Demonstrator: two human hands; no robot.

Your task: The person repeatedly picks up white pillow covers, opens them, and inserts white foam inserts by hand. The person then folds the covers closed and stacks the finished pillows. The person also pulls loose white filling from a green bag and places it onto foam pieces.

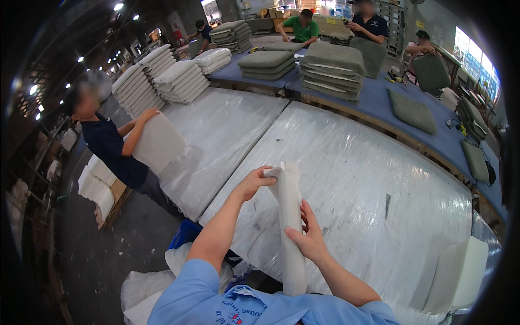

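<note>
Between my hands a pale cushion [293, 238] stands on its narrow edge, one end near my shirt and the other pointing away over the plastic-covered table [357, 173]. My left hand [253, 183] is closed at the far end, pinching a loose flap of the cushion's light fabric between thumb and fingers. Against the cushion's right side, nearer to me, my right hand [310, 234] grips with its thumb on the edge and its fingers on the face turned away. The cushion's broad faces are mostly hidden.
At left a co-worker [116, 135] holds a pale cushion [158, 142]. Pale cushion stacks [181, 81] stand behind. Across a blue table [374, 97] lie grey cushions [332, 70], with several people beyond. Two pale pads [455, 273] rest at right; plastic bags [143, 287] lie lower left.
</note>
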